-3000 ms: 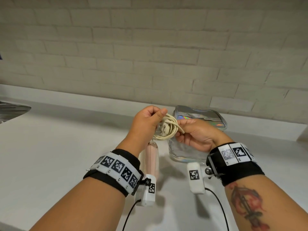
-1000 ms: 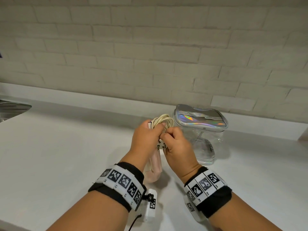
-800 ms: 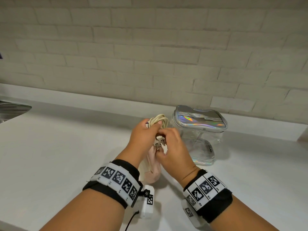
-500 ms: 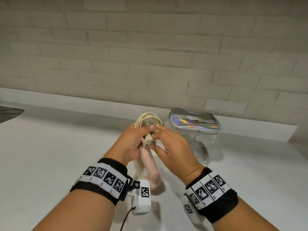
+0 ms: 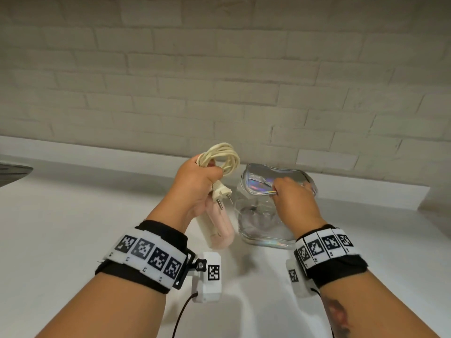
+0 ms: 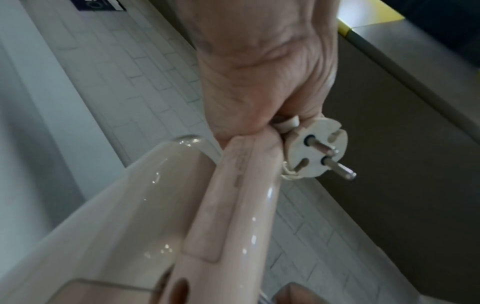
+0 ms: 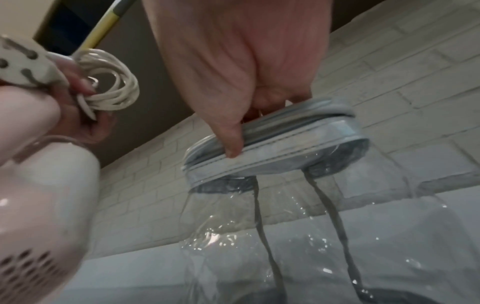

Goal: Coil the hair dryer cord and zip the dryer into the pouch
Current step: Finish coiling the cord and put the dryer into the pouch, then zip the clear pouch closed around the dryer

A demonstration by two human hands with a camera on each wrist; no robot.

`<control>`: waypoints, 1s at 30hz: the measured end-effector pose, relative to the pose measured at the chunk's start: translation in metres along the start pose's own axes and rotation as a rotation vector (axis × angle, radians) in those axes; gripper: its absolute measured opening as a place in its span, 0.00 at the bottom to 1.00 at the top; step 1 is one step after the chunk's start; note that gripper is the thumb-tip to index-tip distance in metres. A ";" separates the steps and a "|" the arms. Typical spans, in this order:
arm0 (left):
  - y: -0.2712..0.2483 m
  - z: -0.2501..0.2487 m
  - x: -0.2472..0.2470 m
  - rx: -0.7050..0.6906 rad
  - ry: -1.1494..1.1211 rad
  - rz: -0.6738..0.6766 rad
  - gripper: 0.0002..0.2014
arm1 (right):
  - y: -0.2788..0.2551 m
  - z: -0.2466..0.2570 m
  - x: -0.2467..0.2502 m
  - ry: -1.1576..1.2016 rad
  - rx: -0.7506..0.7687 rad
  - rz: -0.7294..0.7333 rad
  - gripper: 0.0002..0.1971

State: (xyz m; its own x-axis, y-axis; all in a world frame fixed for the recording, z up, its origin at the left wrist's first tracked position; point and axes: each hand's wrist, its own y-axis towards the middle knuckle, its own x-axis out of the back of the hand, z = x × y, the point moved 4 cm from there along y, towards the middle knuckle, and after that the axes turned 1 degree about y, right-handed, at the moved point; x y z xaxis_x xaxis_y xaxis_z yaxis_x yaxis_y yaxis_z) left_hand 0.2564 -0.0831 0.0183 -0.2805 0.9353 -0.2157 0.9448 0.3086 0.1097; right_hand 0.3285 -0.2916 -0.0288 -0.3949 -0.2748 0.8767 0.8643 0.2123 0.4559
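My left hand (image 5: pixel 197 184) grips the pink hair dryer (image 5: pixel 218 226) by its handle together with the coiled cream cord (image 5: pixel 223 154), above the white counter. The two-pin plug (image 5: pixel 220 191) sticks out below the fist, also plain in the left wrist view (image 6: pixel 315 152). To the right stands the clear pouch (image 5: pixel 258 215) with its holographic silver top (image 5: pixel 256 184). My right hand (image 5: pixel 290 193) pinches the top rim of the pouch (image 7: pixel 272 144), thumb on the outside and fingers curled over the edge. The dryer's vented body (image 7: pixel 39 205) shows at the left of the right wrist view.
The white counter (image 5: pixel 73 228) runs to a low ledge under a pale brick wall (image 5: pixel 219 81). A sink edge (image 5: pixel 12 172) shows at the far left. Wrist camera cables (image 5: pixel 180 313) hang below my forearms.
My right hand has let go of the plug and moved right to grip the pouch's top. The left hand now holds dryer, coil and plug alone, slightly raised.
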 end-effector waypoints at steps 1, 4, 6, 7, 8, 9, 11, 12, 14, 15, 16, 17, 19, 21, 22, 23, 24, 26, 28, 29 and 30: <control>0.000 -0.004 0.000 -0.009 -0.022 0.006 0.18 | -0.002 0.004 0.001 0.006 0.013 -0.001 0.05; 0.000 -0.020 0.002 -0.044 -0.088 0.025 0.18 | -0.009 0.021 0.011 0.113 0.053 0.024 0.08; -0.003 -0.034 0.005 -0.068 -0.138 0.049 0.17 | -0.012 0.032 0.027 0.203 0.079 0.018 0.11; -0.005 -0.041 0.006 -0.078 -0.170 0.059 0.15 | -0.012 0.036 0.036 0.252 0.080 0.005 0.11; -0.006 -0.047 0.007 -0.088 -0.204 0.064 0.14 | -0.011 0.040 0.047 0.310 0.072 -0.002 0.11; -0.007 -0.054 0.009 -0.098 -0.239 0.066 0.13 | -0.008 0.042 0.056 0.365 0.058 -0.007 0.11; -0.008 -0.066 0.010 -0.118 -0.325 0.060 0.13 | 0.001 0.045 0.071 0.454 0.030 -0.030 0.09; -0.008 -0.071 0.010 -0.130 -0.384 0.055 0.13 | 0.006 0.045 0.076 0.507 0.007 -0.040 0.08; -0.004 -0.077 0.007 -0.153 -0.531 0.036 0.18 | 0.017 0.044 0.079 0.614 -0.042 -0.050 0.05; -0.002 -0.076 0.003 -0.162 -0.603 0.025 0.22 | 0.022 0.043 0.078 0.656 -0.069 -0.050 0.04; 0.003 -0.072 -0.001 -0.165 -0.653 0.006 0.23 | 0.026 0.043 0.078 0.686 -0.094 -0.048 0.02; 0.006 -0.066 -0.005 -0.160 -0.675 -0.016 0.22 | 0.030 0.042 0.078 0.714 -0.117 -0.051 0.01; 0.014 -0.047 -0.015 -0.144 -0.623 -0.063 0.17 | 0.038 0.042 0.081 0.739 -0.145 -0.064 0.02; 0.020 -0.024 -0.024 -0.145 -0.480 -0.098 0.12 | 0.042 0.042 0.086 0.726 -0.151 -0.064 0.05; 0.023 -0.012 -0.029 -0.151 -0.369 -0.103 0.10 | 0.043 0.043 0.088 0.736 -0.149 -0.065 0.06; 0.025 -0.002 -0.033 -0.172 -0.223 -0.104 0.10 | 0.044 0.042 0.090 0.755 -0.147 -0.068 0.06; 0.027 0.006 -0.038 -0.207 -0.045 -0.098 0.11 | 0.043 0.041 0.091 0.771 -0.148 -0.073 0.05; 0.028 0.013 -0.051 -0.341 0.263 -0.033 0.13 | 0.043 0.036 0.091 0.780 -0.151 -0.093 0.04; 0.029 0.018 -0.067 -0.483 0.498 0.084 0.17 | 0.043 0.030 0.090 0.797 -0.163 -0.125 0.03; 0.031 0.022 -0.075 -0.537 0.611 0.138 0.17 | 0.042 0.028 0.091 0.803 -0.165 -0.136 0.03; 0.031 0.026 -0.082 -0.565 0.735 0.179 0.13 | 0.041 0.028 0.091 0.803 -0.165 -0.141 0.04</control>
State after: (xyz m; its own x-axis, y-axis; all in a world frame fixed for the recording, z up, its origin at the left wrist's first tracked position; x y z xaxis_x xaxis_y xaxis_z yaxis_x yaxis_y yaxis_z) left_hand 0.3135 -0.1545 0.0141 -0.3576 0.7922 0.4945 0.8162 0.0078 0.5777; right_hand 0.3199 -0.2818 0.0739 -0.2148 -0.8873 0.4081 0.8826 0.0026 0.4701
